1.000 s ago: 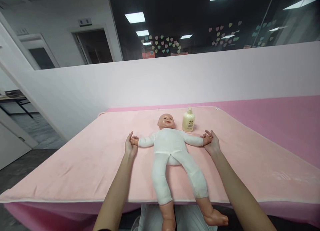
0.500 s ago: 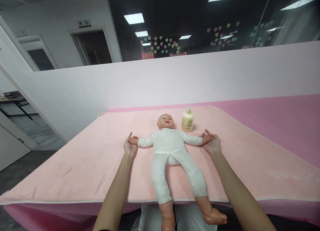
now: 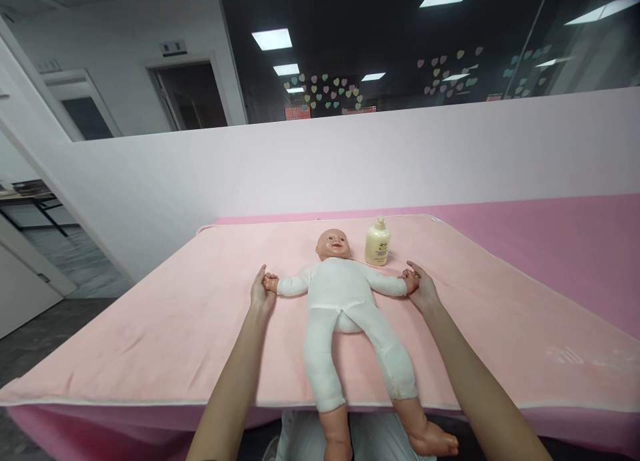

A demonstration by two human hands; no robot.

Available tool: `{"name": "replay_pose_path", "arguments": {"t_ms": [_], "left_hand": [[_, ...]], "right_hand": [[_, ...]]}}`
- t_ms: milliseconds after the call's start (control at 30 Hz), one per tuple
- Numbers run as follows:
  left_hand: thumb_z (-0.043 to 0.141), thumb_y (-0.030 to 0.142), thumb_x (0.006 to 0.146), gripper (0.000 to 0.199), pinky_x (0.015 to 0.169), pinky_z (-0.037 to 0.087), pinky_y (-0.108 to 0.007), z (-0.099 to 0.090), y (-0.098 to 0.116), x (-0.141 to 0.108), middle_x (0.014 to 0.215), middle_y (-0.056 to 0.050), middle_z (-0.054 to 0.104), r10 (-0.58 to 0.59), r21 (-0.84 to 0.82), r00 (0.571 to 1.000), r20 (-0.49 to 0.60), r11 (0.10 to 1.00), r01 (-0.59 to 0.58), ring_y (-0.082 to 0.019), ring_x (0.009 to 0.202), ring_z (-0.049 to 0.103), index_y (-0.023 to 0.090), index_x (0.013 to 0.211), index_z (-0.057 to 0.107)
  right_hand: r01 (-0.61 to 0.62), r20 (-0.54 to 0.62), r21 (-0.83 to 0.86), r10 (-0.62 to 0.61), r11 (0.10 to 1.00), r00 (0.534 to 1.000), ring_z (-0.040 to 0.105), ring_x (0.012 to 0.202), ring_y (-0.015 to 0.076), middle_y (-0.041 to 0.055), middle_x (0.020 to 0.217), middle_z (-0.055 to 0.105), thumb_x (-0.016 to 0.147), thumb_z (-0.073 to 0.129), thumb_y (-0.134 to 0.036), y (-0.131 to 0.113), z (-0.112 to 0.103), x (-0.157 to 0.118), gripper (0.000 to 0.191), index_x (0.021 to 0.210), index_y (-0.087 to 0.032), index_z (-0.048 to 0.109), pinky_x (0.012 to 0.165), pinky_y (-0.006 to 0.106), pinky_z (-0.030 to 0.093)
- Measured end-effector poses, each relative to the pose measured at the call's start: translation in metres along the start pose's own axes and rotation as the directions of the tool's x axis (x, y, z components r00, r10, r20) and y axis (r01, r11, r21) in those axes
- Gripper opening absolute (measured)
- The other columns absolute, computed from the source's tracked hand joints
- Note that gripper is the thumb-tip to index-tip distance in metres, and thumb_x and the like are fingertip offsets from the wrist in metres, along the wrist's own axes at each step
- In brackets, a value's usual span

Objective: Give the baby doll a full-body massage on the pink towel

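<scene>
Head view, nearest first: the doll's feet (image 3: 433,441) stick out past the near edge of the towel (image 3: 150,341), above the seated person's lap (image 3: 300,441). From where I'm standing, the doll (image 3: 340,284) looks well placed otherwise, face up in its white suit, arms spread wide. I'd want its legs fully on the towel, since a pull toward the person could drag it off the edge.

The left hand (image 3: 261,296) has its fingers closed about one small fist, thumb up along the side. The right hand (image 3: 425,294) has its fingers bent round the other fist; how firmly either presses, I can't tell. Forearms low, wrists easy: that seems right to me. The nicest touch would be a light, even hold at both sides, steering each arm from the fist without twisting the wrist or lifting the shoulders.

Beyond the doll's shoulder, on the right hand's side, a pump bottle (image 3: 377,246) stands upright near the head. A wide swing of that arm might knock it, so I'd nudge it further off. Behind rise the white wall (image 3: 350,158) and dark glass (image 3: 390,41).
</scene>
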State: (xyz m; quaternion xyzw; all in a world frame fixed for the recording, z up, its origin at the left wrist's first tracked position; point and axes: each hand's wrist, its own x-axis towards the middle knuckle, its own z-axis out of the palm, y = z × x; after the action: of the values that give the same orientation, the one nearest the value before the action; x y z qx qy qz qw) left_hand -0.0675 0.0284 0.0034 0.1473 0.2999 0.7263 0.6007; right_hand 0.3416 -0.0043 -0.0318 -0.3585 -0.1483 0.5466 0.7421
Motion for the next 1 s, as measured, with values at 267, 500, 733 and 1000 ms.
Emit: {"name": "replay_pose_path", "arguments": {"t_ms": [267, 500, 733, 1000], "left_hand": [[0.068, 0.013, 0.064, 0.020, 0.055, 0.042, -0.017, -0.004, -0.002, -0.004, 0.069, -0.001, 0.059, 0.351, 0.439, 0.936, 0.037, 0.835, -0.331, -0.010, 0.062, 0.054, 0.015, 0.084, 0.065], [0.064, 0.006, 0.066, 0.018, 0.065, 0.039, -0.020, -0.008, 0.004, -0.013, 0.078, -0.002, 0.058, 0.491, 0.671, 0.868, 0.074, 0.620, -0.407, -0.016, 0.081, 0.052, 0.022, 0.075, 0.066], [0.062, 0.027, 0.075, 0.012, 0.091, 0.031, -0.036, 0.011, -0.002, -0.035, 0.078, -0.004, 0.058, 0.586, 0.789, 0.691, 0.423, 0.136, -0.599, -0.024, 0.097, 0.048, 0.020, 0.066, 0.057], [0.030, 0.041, 0.092, 0.041, 0.073, 0.038, -0.032, 0.022, -0.038, -0.066, 0.064, -0.001, 0.053, -0.043, 0.565, 0.586, 0.809, -0.219, -0.796, -0.017, 0.068, 0.050, 0.020, 0.062, 0.049]], "right_hand": [[0.063, -0.113, 0.039, -0.058, 0.997, 0.992, 0.058, 0.059, 0.0120, -0.0034, 0.065, 0.054, 0.073, 0.059, -0.028, 0.004, -0.007, 0.003, 0.017, 0.079, -0.021, 0.044, 0.056, 0.026, 0.054], [0.215, -0.291, -0.026, -0.213, 0.976, 0.933, 0.058, 0.066, 0.0094, -0.0027, 0.073, 0.054, 0.076, 0.053, -0.025, -0.010, -0.023, -0.006, 0.010, 0.082, -0.020, 0.049, 0.060, 0.023, 0.053], [0.254, -0.247, -0.458, -0.396, 0.852, 0.884, 0.061, 0.073, 0.0141, 0.0045, 0.072, 0.064, 0.074, 0.058, -0.031, -0.026, -0.059, -0.066, 0.020, 0.064, -0.014, 0.058, 0.080, 0.028, 0.052], [-0.039, 0.050, -0.259, 0.053, 0.965, 0.997, 0.061, 0.100, 0.0234, 0.0088, 0.100, 0.067, 0.051, 0.069, -0.009, 0.015, -0.025, -0.190, 0.044, 0.094, -0.017, 0.063, 0.092, 0.035, 0.048]]}}
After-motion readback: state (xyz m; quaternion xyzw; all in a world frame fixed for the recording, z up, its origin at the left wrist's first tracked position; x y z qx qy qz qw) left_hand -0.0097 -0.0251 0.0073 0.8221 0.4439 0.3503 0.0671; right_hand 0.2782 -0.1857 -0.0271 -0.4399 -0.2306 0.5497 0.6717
